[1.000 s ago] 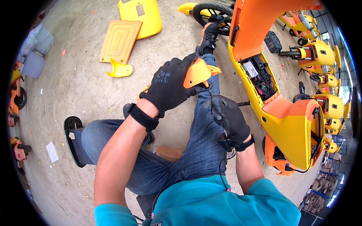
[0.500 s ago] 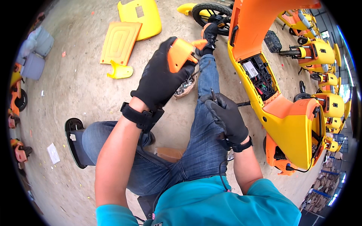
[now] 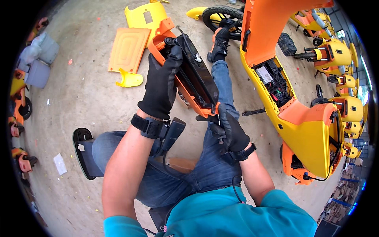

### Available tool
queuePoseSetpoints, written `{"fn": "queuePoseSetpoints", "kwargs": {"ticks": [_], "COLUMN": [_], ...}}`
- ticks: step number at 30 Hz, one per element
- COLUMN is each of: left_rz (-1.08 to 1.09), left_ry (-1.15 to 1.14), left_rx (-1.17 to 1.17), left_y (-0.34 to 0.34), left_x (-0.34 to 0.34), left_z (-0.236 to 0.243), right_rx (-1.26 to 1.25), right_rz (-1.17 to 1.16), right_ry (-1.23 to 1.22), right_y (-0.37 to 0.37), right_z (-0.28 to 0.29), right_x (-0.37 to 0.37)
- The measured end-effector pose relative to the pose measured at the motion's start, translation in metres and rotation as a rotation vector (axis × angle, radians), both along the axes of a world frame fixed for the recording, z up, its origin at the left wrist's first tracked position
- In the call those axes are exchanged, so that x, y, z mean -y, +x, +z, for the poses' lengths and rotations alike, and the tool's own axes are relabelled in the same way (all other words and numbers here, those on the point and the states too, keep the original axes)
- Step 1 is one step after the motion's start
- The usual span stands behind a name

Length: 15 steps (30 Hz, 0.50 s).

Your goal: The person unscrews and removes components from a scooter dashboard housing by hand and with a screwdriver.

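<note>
My left hand (image 3: 162, 81), in a black glove, grips a long orange and black plastic housing (image 3: 197, 73) by its left side. The housing is raised and tilted, with its hollow black inside showing and an orange rim around it. At the housing's lower right end is my right hand (image 3: 233, 132), also gloved. Its fingers are closed around a slim metal tool (image 3: 221, 140) that looks like a screwdriver, mostly hidden by the glove. The right fingertips are right by the housing's orange corner; whether they press on it I cannot tell.
A yellow and orange scooter body (image 3: 300, 130) stands close on my right, its wiring bay uncovered. On the floor ahead lie an orange panel (image 3: 128, 49), a yellow panel (image 3: 136, 17) and a small yellow piece (image 3: 130, 80). A wheel (image 3: 223, 19) is beyond my foot.
My left hand has turned the housing so that its long hollow inside now shows. My right hand has moved slightly down and left, and the housing's lower end now meets it.
</note>
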<state>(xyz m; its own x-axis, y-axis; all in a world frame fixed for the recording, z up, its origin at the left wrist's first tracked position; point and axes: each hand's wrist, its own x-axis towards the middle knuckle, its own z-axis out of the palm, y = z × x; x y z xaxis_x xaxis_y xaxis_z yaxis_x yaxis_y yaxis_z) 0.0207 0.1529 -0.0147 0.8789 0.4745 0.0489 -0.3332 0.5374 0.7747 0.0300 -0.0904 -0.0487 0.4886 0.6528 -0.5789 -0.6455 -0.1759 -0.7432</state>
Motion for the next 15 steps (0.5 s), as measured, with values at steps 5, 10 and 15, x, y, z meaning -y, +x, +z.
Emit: {"fn": "queuePoseSetpoints", "kwargs": {"ticks": [5, 10, 15], "left_rz": [-0.098, -0.32, -0.532], "left_ry": [-0.05, 0.059, 0.319], "left_rx": [0.035, 0.065, 0.007], "left_y": [-0.003, -0.003, -0.018], "left_x": [0.007, -0.002, -0.008], "left_z": [0.006, 0.017, 0.041], "right_rx": [-0.221, -0.272, -0.314], "right_rz": [-0.178, -0.339, -0.451], "right_ry": [0.231, 0.336, 0.465], "right_y": [0.0, 0.005, 0.028], "right_z": [-0.015, -0.022, -0.061], "right_x": [-0.003, 0.002, 0.037]}}
